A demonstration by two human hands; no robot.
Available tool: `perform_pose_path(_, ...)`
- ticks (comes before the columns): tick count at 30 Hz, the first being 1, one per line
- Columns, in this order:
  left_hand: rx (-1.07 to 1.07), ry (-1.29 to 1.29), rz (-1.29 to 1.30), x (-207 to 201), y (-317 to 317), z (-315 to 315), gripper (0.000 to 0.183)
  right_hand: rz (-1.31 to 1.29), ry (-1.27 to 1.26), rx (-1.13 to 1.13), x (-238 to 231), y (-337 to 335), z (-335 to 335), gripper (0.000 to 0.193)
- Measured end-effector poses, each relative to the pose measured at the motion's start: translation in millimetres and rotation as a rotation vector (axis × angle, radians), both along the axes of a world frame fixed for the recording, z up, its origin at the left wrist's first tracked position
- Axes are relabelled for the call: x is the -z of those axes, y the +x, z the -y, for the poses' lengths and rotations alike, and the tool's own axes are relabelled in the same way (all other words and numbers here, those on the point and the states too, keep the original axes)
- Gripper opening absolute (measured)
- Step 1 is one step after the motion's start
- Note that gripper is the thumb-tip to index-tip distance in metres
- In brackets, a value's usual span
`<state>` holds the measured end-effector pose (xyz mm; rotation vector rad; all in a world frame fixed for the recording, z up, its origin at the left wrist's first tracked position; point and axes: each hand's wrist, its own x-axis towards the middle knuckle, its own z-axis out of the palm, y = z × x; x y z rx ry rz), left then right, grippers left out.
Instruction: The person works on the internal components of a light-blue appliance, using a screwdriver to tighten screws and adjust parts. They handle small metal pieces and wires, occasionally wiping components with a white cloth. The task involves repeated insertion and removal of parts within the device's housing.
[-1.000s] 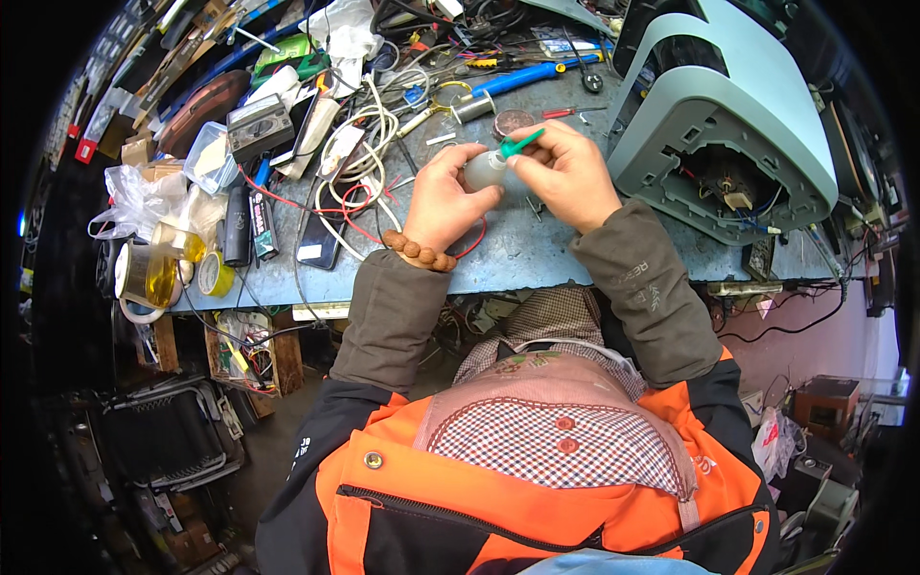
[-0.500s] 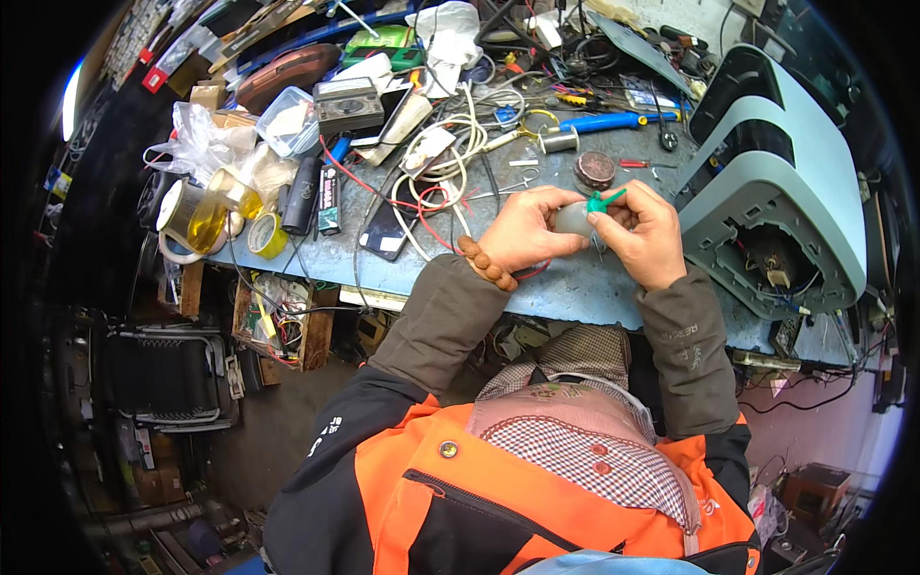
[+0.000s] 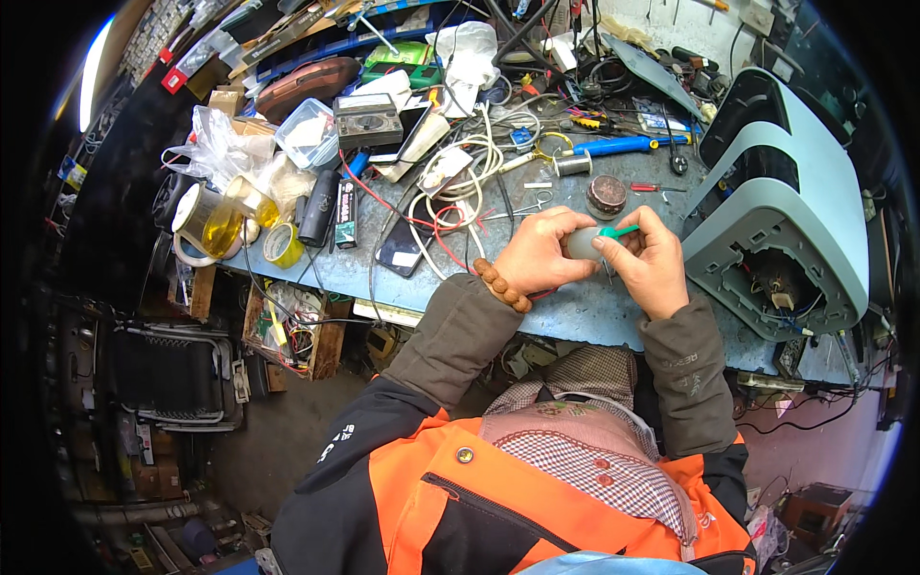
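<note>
Between my two hands is a small whitish, translucent rounded piece (image 3: 583, 243), with a green pointed part (image 3: 620, 231) at its right side. My left hand (image 3: 544, 251) is closed around the whitish piece, thumb and fingers on either side. The fingers of my right hand (image 3: 655, 261) pinch at the green part; its thumb lies against the whitish body. A thin wire-like bit hangs below the fingers. Just beyond the hands sits a round, dark reddish-brown tin (image 3: 607, 195). A red-handled small tool (image 3: 648, 187) lies to the right of the tin.
A large grey-blue appliance housing (image 3: 704, 251) stands on the right. Behind the hands are a solder spool (image 3: 575, 164) and a blue-handled soldering iron (image 3: 616, 147). Coiled white cable (image 3: 458, 172), a phone (image 3: 400, 248), a meter (image 3: 368, 119) and yellow tape (image 3: 282, 245) lie leftward.
The view has shifted, so the bench sits lower in the picture. The green part now points more level to the right, and my right fingers have moved along it.
</note>
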<state>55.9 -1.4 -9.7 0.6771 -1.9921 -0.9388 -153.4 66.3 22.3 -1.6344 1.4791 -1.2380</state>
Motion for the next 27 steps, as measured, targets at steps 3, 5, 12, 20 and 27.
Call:
perform_pose_path(3,0.002,0.112,0.003,-6.1,0.3,-2.5,0.053,0.116,-0.117,-0.012,-8.4,10.9,-6.0,0.027)
perform_pose_path(5,-0.004,0.019,-0.018,1.0,-0.1,0.1,0.052,0.055,-0.195,-0.033,-3.6,6.7,-3.7,0.026)
perform_pose_path(12,-0.046,-0.029,0.030,-7.3,2.4,-2.3,0.048,0.098,-0.005,-0.060,-6.8,10.7,-7.5,0.024)
perform_pose_path(20,-0.015,-0.177,-0.084,-3.0,-2.6,-0.4,0.048,0.429,0.006,-0.127,9.3,8.6,-6.2,0.023)
perform_pose_path(27,0.260,0.248,-0.262,-7.1,2.6,-6.9,0.058,0.472,-0.012,-0.118,-0.3,5.8,-11.7,0.021)
